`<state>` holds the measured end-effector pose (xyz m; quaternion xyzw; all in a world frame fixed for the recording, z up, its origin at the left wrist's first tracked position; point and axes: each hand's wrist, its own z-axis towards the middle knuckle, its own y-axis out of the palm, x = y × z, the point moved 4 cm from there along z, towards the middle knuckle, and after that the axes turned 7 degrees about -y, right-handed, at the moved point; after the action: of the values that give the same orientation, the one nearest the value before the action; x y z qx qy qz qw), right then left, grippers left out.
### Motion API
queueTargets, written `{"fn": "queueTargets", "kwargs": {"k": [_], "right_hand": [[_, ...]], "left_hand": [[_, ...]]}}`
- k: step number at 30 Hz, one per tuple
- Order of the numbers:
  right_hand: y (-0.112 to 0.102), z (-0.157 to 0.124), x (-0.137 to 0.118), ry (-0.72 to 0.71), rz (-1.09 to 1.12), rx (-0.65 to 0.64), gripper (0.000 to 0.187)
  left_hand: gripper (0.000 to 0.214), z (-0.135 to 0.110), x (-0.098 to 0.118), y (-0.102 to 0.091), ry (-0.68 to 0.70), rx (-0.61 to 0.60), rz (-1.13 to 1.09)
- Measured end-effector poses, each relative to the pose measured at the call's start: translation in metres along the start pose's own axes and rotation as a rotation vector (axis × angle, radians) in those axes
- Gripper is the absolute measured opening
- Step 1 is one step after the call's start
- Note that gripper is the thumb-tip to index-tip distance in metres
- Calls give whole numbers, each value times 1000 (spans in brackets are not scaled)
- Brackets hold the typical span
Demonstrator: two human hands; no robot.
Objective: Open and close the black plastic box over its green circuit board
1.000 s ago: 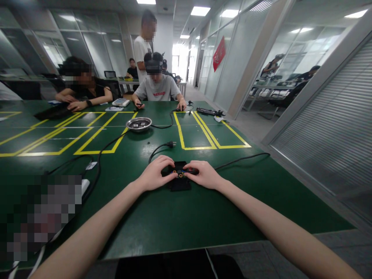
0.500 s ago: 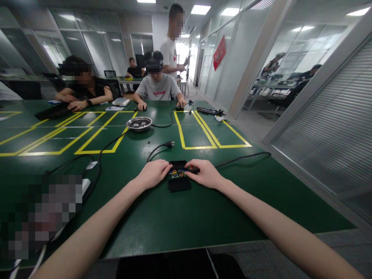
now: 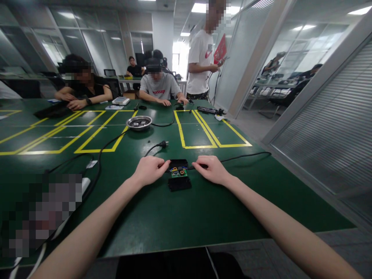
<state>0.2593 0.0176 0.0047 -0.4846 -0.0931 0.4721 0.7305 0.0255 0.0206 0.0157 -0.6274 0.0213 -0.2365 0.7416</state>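
Observation:
A small green circuit board (image 3: 180, 173) with copper-wound coils lies between two black plastic case halves, one behind it (image 3: 178, 162) and one in front (image 3: 179, 185). At its left side my left hand (image 3: 151, 169) is closed round a black power cord (image 3: 151, 147), whose end carries a plug (image 3: 164, 144). My right hand (image 3: 214, 169) is closed on the black cable (image 3: 245, 156) that leaves the board's right side. The stretches of cable inside both hands are hidden.
A metal bowl (image 3: 139, 123) with small metal parts stands farther back on the green table (image 3: 209, 217). Yellow tape (image 3: 200, 147) marks rectangles. A power strip (image 3: 86, 182), mostly blurred, lies at left. Co-workers sit across the table; another person (image 3: 200, 58) stands behind them.
My right hand has drawn back to the right, away from the board, and my left hand slightly left. The plug has shifted left. The standing person has moved right.

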Motion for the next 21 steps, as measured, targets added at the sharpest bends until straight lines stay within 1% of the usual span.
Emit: {"fn": "queueTargets", "kwargs": {"k": [3,6,10,16,18,21], "right_hand": [[3,-2,-5,-89,71,-22,43],[6,-3,-9,-135,120,-67,42],[9,-2,-11,-134,115,-81,41],[9,0,-7,-73,45,-95,37],[8,0,-6,-57,42,-122,36],[9,0,-7,-51,74,-198,37]], "left_hand": [[55,-4,5,3,125,-92,-4],[54,-6,7,6,170,-147,2],[54,-6,5,10,141,-168,0],[53,-4,-1,12,38,-170,40],[53,-4,0,13,33,-167,36],[52,-5,4,14,64,-152,31]]}}
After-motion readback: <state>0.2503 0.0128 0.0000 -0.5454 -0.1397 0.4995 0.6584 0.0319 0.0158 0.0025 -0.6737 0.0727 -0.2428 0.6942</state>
